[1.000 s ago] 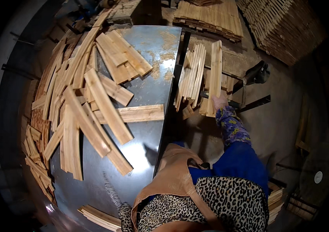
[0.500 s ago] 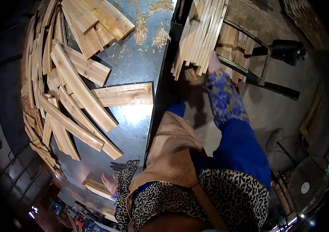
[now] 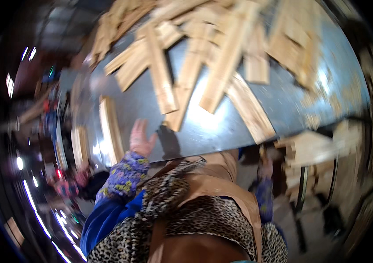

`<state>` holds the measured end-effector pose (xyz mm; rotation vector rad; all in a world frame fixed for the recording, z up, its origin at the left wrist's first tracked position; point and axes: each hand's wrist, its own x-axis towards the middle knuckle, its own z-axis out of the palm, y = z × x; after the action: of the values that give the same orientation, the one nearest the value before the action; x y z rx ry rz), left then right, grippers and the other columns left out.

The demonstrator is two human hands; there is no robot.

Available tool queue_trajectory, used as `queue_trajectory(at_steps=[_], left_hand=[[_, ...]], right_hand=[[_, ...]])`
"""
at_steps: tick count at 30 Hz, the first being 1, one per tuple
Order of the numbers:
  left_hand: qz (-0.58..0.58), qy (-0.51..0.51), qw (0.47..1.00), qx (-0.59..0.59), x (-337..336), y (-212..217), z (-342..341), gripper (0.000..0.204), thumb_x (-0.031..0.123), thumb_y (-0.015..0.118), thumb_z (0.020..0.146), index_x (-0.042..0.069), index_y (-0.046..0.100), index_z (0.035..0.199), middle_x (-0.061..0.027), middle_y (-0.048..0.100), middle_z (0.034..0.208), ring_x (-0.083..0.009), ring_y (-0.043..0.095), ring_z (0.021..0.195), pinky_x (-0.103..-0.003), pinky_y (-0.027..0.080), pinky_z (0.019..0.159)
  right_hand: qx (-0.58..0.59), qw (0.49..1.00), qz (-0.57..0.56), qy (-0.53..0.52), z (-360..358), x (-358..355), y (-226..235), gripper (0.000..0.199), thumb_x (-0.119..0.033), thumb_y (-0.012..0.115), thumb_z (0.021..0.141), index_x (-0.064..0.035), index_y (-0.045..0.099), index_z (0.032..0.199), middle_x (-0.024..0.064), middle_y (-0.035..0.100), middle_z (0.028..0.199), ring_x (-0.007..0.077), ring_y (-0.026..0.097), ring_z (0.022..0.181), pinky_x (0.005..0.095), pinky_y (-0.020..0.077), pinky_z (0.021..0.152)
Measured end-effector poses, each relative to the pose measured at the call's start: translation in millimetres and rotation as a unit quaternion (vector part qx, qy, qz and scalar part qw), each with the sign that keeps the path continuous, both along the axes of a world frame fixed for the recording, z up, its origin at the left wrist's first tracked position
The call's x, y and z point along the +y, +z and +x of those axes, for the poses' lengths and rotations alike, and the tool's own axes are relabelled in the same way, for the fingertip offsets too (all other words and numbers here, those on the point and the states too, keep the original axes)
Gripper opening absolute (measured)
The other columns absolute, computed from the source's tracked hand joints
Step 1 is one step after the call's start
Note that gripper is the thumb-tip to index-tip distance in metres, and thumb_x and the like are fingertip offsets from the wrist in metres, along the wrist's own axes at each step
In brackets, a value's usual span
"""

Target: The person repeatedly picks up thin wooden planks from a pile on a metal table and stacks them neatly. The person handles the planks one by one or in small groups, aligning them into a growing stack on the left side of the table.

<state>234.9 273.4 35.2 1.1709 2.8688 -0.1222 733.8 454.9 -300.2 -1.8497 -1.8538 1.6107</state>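
Note:
My left hand (image 3: 140, 139) is over the near edge of the metal table (image 3: 186, 147), fingers apart and holding nothing. Its shadow falls on the metal just to the right. Beyond it, several loose wooden boards (image 3: 162, 72) lie crossed over one another, one board end close to the fingertips. Low at my right side, below the table edge, hangs my right hand (image 3: 265, 168). It is blurred, and whether its fingers grip anything cannot be made out. Right of that hand is a stack of light wooden strips (image 3: 313, 149).
Bundled boards (image 3: 112, 131) stand on the table's left part, with another bundle (image 3: 80, 147) farther left. Wood shavings (image 3: 326, 101) are scattered at the table's right. A dark metal frame (image 3: 302, 188) is under the strip stack. Another person (image 3: 70, 186) is at far left.
My view has swung left, bringing the table in front of me. The left hand now reaches over the table edge, its fingers spread. My right hand has come away from the strip stack.

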Motion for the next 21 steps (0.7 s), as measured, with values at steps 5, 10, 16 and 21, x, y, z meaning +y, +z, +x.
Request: queue_trajectory(at_steps=[5, 10, 16, 21], left_hand=[[0.132, 0.002, 0.979, -0.152, 26.8, -4.9, 61.8, 0.062, 0.032, 0.080, 0.098, 0.002, 0.065, 0.150, -0.0261, 0.064, 0.152, -0.0432, 0.059, 0.143, -0.052, 0.047, 0.122], [0.302, -0.147, 0.889, -0.309, 119.4, 4.3, 97.7, 0.066, 0.043, 0.078, 0.094, 0.000, 0.067, 0.143, -0.0254, 0.074, 0.126, -0.0440, 0.070, 0.125, -0.052, 0.055, 0.110], [0.379, -0.031, 0.810, -0.447, 136.1, 23.6, 62.9, 0.053, 0.037, 0.077, 0.094, 0.010, 0.068, 0.139, -0.0213, 0.071, 0.125, -0.0454, 0.073, 0.105, -0.055, 0.059, 0.097], [0.314, 0.040, 0.944, -0.090, -11.8, 50.7, -58.6, 0.023, 0.017, 0.062, 0.104, 0.008, 0.076, 0.121, -0.0202, 0.073, 0.100, -0.0390, 0.075, 0.096, -0.047, 0.062, 0.082]], right_hand=[[0.177, 0.963, 0.179, 0.099, 20.2, 73.7, 174.0, 0.046, -0.023, 0.075, 0.105, -0.0008, 0.068, 0.145, 0.0169, 0.075, 0.128, 0.0335, 0.072, 0.122, 0.0450, 0.0557, 0.104], [0.256, 0.904, 0.341, 0.027, -117.8, 238.6, 280.1, 0.039, -0.027, 0.064, 0.114, 0.0046, 0.070, 0.137, 0.0150, 0.075, 0.125, 0.0262, 0.069, 0.118, 0.0384, 0.0549, 0.103], [0.190, 0.751, 0.577, 0.259, -459.3, 278.2, 414.7, 0.060, -0.039, 0.061, 0.115, 0.0029, 0.055, 0.158, 0.0179, 0.069, 0.147, 0.0286, 0.068, 0.131, 0.0407, 0.0562, 0.108], [0.169, 0.851, 0.387, 0.312, -560.6, 124.1, 347.1, 0.078, -0.043, 0.077, 0.096, -0.0019, 0.053, 0.158, 0.0232, 0.067, 0.146, 0.0390, 0.068, 0.127, 0.0467, 0.0579, 0.108]])
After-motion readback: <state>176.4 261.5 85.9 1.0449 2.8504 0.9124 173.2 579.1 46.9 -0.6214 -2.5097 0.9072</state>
